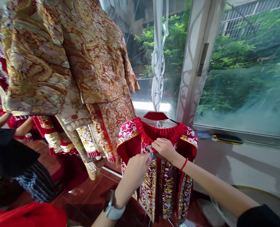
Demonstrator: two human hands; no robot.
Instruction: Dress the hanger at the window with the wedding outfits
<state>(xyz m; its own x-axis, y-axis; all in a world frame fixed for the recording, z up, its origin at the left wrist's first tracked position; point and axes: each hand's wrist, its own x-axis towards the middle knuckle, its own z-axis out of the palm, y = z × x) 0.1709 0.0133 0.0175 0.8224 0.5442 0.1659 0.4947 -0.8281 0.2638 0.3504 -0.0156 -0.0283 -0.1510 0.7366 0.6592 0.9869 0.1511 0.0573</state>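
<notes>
A red embroidered garment (175, 181) with gold and silver stitching and a gathered top edge hangs in front of me. It is on a red hanger (155, 115) by the window. My left hand (137, 168), with a watch on its wrist, is closed in a pinch at the upper front of the garment. My right hand (165, 148), a red string round its wrist, is also closed, with its fingers on the cloth just beneath the gathered edge. The two hands nearly meet. What lies between the fingertips is hidden, though I see turquoise nails there.
Gold brocade jackets (99, 60) and other embroidered clothes hang at the left. A white scrolled metal post (157, 60) stands before the window. A black and yellow tool (228, 138) lies on the sill. Another person's black sleeve (2, 151) shows at the far left. Red tiles (83, 192) cover the floor.
</notes>
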